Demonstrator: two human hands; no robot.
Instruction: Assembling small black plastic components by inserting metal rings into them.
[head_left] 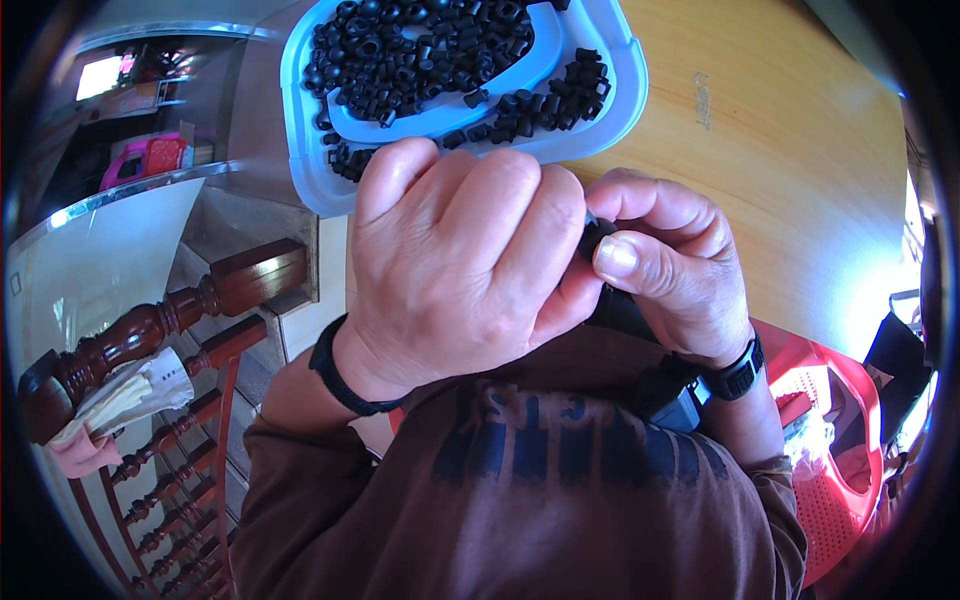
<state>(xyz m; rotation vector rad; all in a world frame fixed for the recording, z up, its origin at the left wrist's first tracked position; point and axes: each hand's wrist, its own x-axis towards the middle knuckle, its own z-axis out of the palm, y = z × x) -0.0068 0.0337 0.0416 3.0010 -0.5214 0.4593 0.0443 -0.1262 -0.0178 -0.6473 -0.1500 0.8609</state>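
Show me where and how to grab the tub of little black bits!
Probably best: grip the tub by its left and right rims, coming from outside. It's wide and open-topped, loose black bits lie inside, and the left hand hides part of the near edge.

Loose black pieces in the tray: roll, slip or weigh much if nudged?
The small black pieces look short and rounded, so some may roll when pushed. Several show open ends, so they're probably light. They're heaped loosely in the pale blue tray, so pulling one would likely shift its neighbours.
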